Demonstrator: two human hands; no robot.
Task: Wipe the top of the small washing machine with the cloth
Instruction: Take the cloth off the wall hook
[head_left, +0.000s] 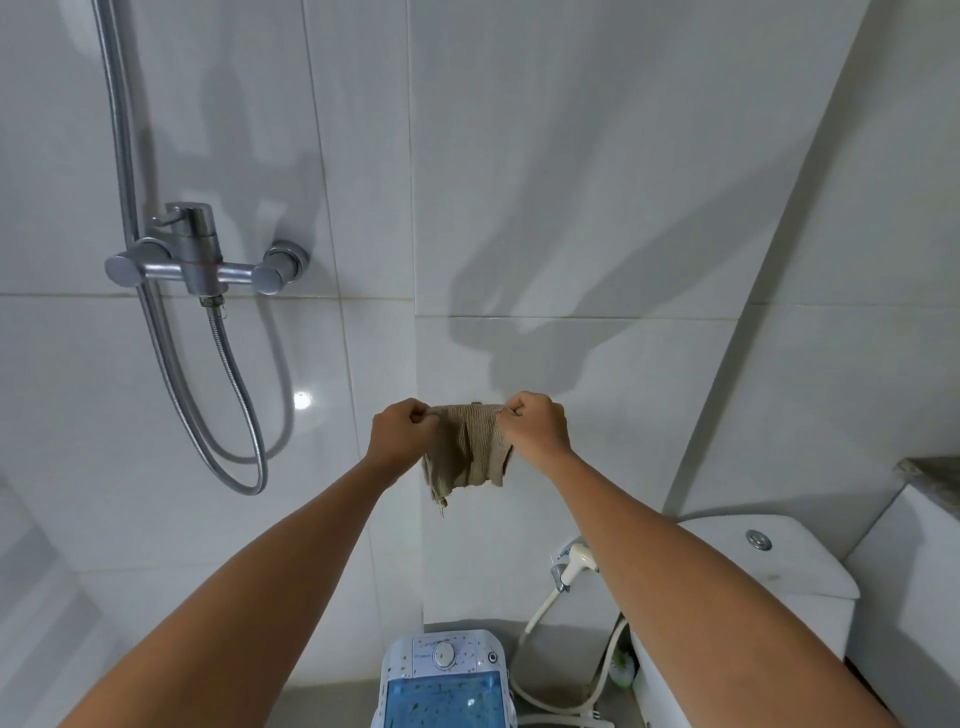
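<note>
A small beige ribbed cloth hangs stretched between both hands, held up in front of the white tiled wall. My left hand pinches its upper left corner and my right hand pinches its upper right corner, both with curled fingers. The cloth's frayed lower edge dangles free. Far below, at the bottom edge of the view, stands the small washing machine, white with a blue see-through lid and a round dial at its back. The cloth is well above the machine and not touching it.
A metal shower mixer with a looping hose is mounted on the wall at left. A white toilet cistern stands at right, with a bidet sprayer and its hose between the cistern and the machine.
</note>
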